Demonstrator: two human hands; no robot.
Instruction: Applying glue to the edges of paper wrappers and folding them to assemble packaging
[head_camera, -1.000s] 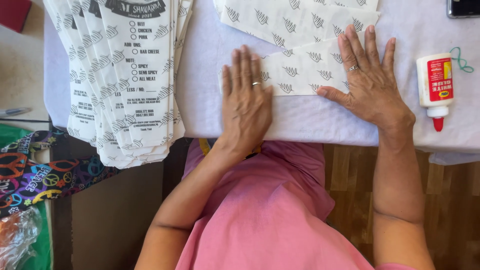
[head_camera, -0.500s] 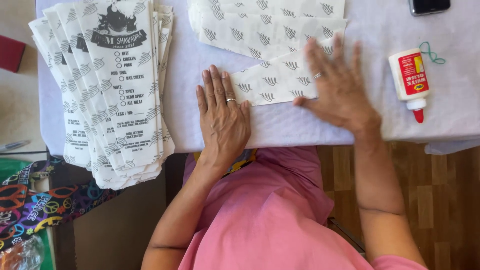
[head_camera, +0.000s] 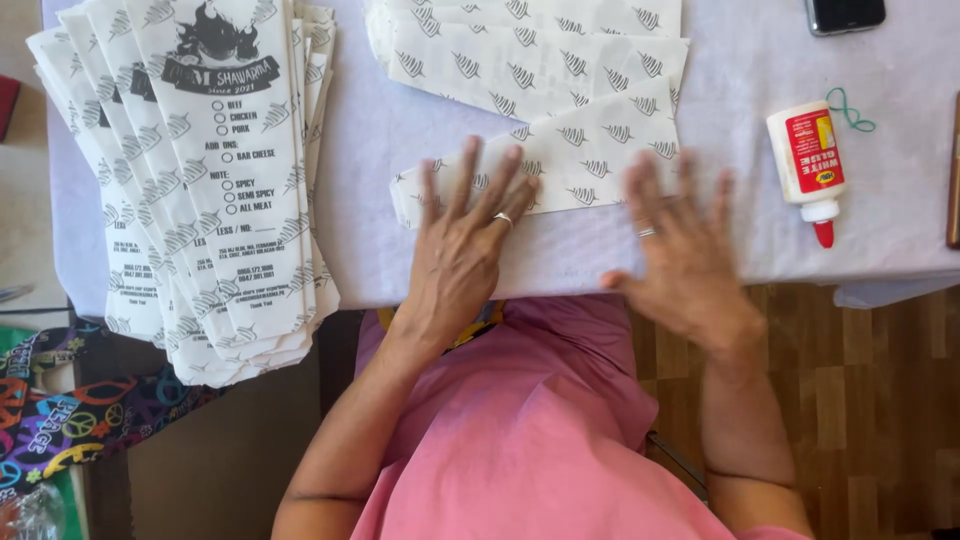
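Note:
My left hand (head_camera: 462, 240) lies flat, fingers spread, on a folded white paper sheet (head_camera: 590, 150) with a grey leaf print, near the table's front edge. A ring shows on one finger. My right hand (head_camera: 680, 255) rests flat beside it on the same sheet's right part, blurred by motion, also wearing a ring. Neither hand grips anything. The sheet lies on a white tablecloth (head_camera: 380, 170).
A fanned stack of printed paper bags (head_camera: 200, 170) overhangs the table's left front edge. More leaf-print sheets (head_camera: 530, 50) lie behind the hands. A white glue bottle with red cap (head_camera: 808, 170) lies at right, a green rubber band (head_camera: 850, 108) and a dark phone (head_camera: 845, 14) beyond it.
Both hands slid leftward and toward the front edge along the folded sheet, staying flat on it. The camera view shifted, so the table appears further right.

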